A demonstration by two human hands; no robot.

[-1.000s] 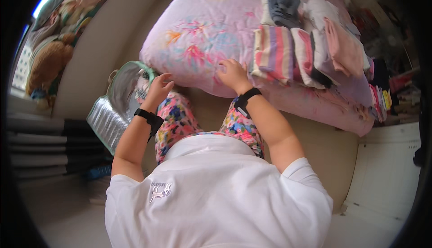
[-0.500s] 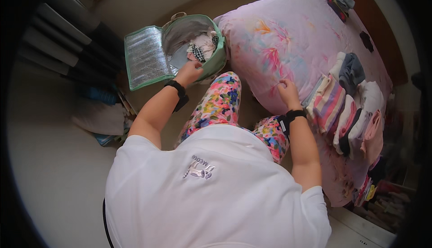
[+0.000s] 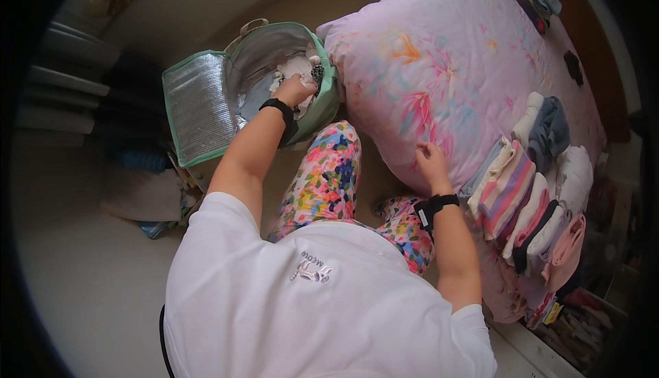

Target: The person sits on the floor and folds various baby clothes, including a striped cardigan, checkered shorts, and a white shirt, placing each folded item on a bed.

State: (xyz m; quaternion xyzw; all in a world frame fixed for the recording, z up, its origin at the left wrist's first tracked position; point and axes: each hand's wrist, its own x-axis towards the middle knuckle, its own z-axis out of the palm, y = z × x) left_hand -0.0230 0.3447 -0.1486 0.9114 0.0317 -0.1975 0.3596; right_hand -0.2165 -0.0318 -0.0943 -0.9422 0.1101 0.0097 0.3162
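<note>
My left hand point(image 3: 295, 91) reaches into a round green bag point(image 3: 329, 96) with a silver lining. Its fingers are closed among the small clothes point(image 3: 296, 66) inside and partly hidden by them; they seem to grip a light garment. A black-and-white checked cloth point(image 3: 317, 74) lies just beyond the knuckles. The bag's square lid point(image 3: 199, 107) is folded out to the left. My right hand point(image 3: 432, 165) hovers by the near left edge of the bed point(image 3: 384, 103), fingers curled in with nothing visible in them.
Folded clothes point(image 3: 506, 189) are lined up on the bed's right side, next to a grey garment point(image 3: 549, 131). More clothes point(image 3: 537, 4) sit at its far corner. A pale bundle point(image 3: 141, 192) lies on the floor at left. Dark and light curtains point(image 3: 75, 96) hang behind it.
My left hand has moved deeper into the bag, in among the clothes. The right hand has dropped slightly nearer to me in the picture. The view has shifted a little.
</note>
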